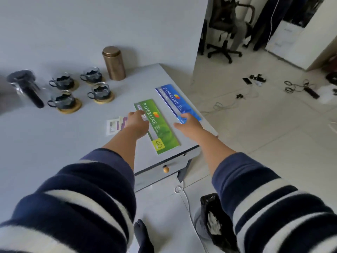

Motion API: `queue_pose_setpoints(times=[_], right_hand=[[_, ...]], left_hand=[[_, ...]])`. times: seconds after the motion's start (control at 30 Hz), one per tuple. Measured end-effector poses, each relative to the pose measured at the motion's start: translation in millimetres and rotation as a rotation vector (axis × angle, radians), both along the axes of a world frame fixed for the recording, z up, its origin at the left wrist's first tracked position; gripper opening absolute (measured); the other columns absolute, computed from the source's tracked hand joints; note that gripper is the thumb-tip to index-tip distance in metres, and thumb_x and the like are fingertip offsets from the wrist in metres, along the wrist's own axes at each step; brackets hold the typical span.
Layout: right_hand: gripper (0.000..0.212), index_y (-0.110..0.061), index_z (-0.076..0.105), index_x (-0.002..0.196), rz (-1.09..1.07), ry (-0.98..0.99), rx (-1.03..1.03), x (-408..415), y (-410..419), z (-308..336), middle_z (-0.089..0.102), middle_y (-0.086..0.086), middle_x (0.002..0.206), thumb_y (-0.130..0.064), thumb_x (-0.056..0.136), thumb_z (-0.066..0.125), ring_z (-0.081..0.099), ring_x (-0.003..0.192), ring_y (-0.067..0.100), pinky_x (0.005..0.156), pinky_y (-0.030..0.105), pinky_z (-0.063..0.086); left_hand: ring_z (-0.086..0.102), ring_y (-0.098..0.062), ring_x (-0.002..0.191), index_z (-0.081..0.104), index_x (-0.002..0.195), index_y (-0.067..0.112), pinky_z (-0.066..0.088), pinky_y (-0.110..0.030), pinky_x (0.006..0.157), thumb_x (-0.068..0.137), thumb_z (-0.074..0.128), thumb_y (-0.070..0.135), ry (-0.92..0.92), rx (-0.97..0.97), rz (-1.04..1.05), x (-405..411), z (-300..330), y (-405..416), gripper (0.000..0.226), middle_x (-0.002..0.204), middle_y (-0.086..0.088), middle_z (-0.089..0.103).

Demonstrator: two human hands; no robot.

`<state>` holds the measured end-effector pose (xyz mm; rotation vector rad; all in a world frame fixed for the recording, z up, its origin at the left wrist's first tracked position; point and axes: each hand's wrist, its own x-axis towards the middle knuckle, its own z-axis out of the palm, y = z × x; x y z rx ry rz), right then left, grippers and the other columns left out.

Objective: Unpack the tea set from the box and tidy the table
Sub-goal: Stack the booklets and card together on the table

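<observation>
Four glass cups (pixel 78 88) are already sitting on their coasters beside the teapot (pixel 25 86) at the table's (pixel 54 143) far left, so you're tidying now. You're reaching both arms forward: your left hand (pixel 137 123) is resting on the green paper pack (pixel 158 128), fingers seemingly loose, and your right hand (pixel 189 124), open, is touching the blue paper pack (pixel 177 103). Next you're needing a proper grip on each.

Plain pale grey wall (pixel 91 21) far left; shiny cream floor tiles (pixel 255 125) right; black wheeled office chair (pixel 226 42) far right.
</observation>
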<state>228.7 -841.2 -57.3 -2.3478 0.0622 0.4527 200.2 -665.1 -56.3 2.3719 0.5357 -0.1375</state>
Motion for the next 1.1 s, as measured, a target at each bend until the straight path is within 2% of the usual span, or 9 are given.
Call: queue_pose_setpoints(times=[0.13,0.33,0.5,0.6,0.77,0.87,0.93,1.0,1.1], right_hand=[[0.058,-0.018,0.038,0.139,0.065,0.03,-0.063,30,49,-17,0.051,0.009,0.136,-0.035,0.088,0.058,0.055,0.117,0.03,0.096,0.038,0.047],[0.065,-0.016,0.031,0.14,0.017,0.059,-0.307,61,103,-49,0.039,0.013,0.141,-0.036,0.086,0.062,0.037,0.13,0.033,0.102,0.045,0.038],[0.081,-0.011,0.031,0.138,-0.103,0.111,-0.4,81,122,-59,0.037,0.014,0.142,-0.034,0.074,0.077,0.036,0.131,0.031,0.101,0.043,0.039],[0.096,-0.007,0.025,0.142,-0.087,0.237,-0.42,94,124,-57,0.032,0.016,0.146,-0.037,0.07,0.082,0.032,0.135,0.032,0.106,0.044,0.035],[0.114,-0.008,0.01,0.148,-0.044,0.307,-0.444,101,126,-58,0.02,0.017,0.153,-0.038,0.067,0.084,0.023,0.141,0.035,0.112,0.046,0.028],[0.104,-0.013,0.017,0.141,-0.084,0.265,-0.267,98,124,-58,0.037,0.014,0.144,-0.023,0.065,0.086,0.041,0.131,0.034,0.106,0.044,0.04],[0.084,-0.012,0.024,0.133,-0.13,0.267,-0.078,96,122,-57,0.05,0.012,0.125,-0.007,0.07,0.081,0.055,0.113,0.03,0.092,0.037,0.049],[0.066,-0.009,0.029,0.129,-0.169,0.254,0.062,95,122,-53,0.052,0.007,0.102,0.002,0.078,0.07,0.058,0.089,0.02,0.073,0.029,0.05],[0.045,-0.01,0.034,0.121,-0.202,0.235,0.205,96,122,-46,0.047,0.002,0.087,0.005,0.086,0.058,0.046,0.068,0.009,0.065,0.029,0.047]], left_hand=[[0.042,-0.034,0.129,0.045,0.139,0.019,0.04,-0.041,0.105,0.096,0.045,0.023,0.042,0.037,0.089,22,-14,57,0.044,0.147,-0.008,0.037],[0.036,-0.034,0.13,0.032,0.144,0.018,0.037,-0.042,0.1,0.093,0.046,0.05,0.253,0.111,0.208,47,-49,102,0.062,0.144,-0.011,0.035],[0.036,-0.033,0.125,0.032,0.138,0.017,0.042,-0.039,0.089,0.081,0.07,0.036,0.302,0.158,0.202,66,-62,111,0.071,0.135,-0.011,0.038],[0.044,-0.034,0.119,0.033,0.135,0.015,0.046,-0.041,0.089,0.07,0.083,0.031,0.341,0.061,0.249,78,-63,119,0.084,0.131,-0.013,0.037],[0.055,-0.028,0.094,0.032,0.129,0.009,0.046,-0.034,0.069,0.076,0.079,0.021,0.281,-0.104,0.218,89,-65,124,0.072,0.119,-0.014,0.054],[0.058,-0.028,0.095,0.039,0.128,0.002,0.048,-0.035,0.074,0.087,0.066,0.019,0.217,-0.28,0.36,96,-63,126,0.052,0.118,-0.016,0.058],[0.059,-0.026,0.083,0.052,0.106,0.001,0.046,-0.033,0.073,0.089,0.064,0.024,0.149,-0.448,0.47,101,-56,129,0.03,0.098,-0.014,0.063],[0.055,-0.024,0.077,0.055,0.105,0.003,0.043,-0.032,0.071,0.089,0.063,0.035,0.083,-0.578,0.498,108,-50,131,0.036,0.084,-0.009,0.06],[0.053,-0.027,0.087,0.054,0.119,0.005,0.043,-0.034,0.076,0.096,0.047,0.044,0.04,-0.681,0.469,121,-41,127,0.046,0.098,-0.009,0.057]])
